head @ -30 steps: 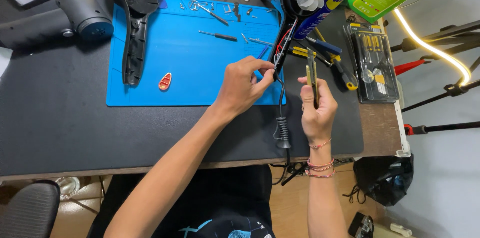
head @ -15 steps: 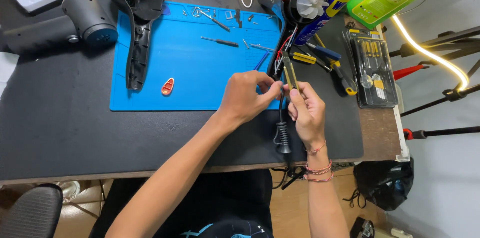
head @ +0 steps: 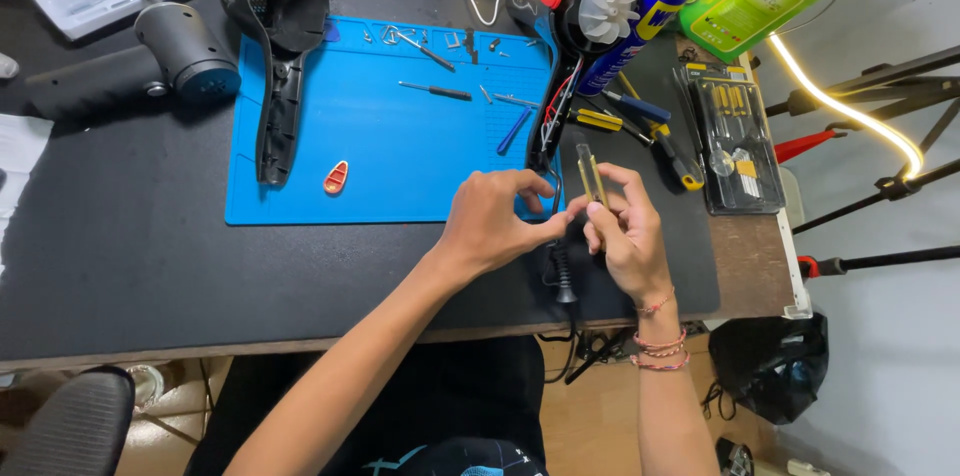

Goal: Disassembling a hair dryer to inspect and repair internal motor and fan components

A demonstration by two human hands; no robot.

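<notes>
I see my right hand (head: 628,236) gripping a slim yellow-and-black tool (head: 591,176), its fingers wrapped around the handle so it points away from me. My left hand (head: 493,221) meets it just beside, fingers pinched together at the tool's lower end. Both hover over the black worktop (head: 130,256), at the blue mat's (head: 400,156) near right corner, beside the opened hair dryer (head: 590,6).

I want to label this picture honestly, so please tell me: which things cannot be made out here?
- Head view: lower end of the yellow-and-black tool, wrapped by the right hand.
- Head view: what the left hand pinches; its own fingers cover it.
- Head view: small metal parts on the blue mat, too small to identify.
- Head view: spray can top, cut off by the upper edge.
</notes>
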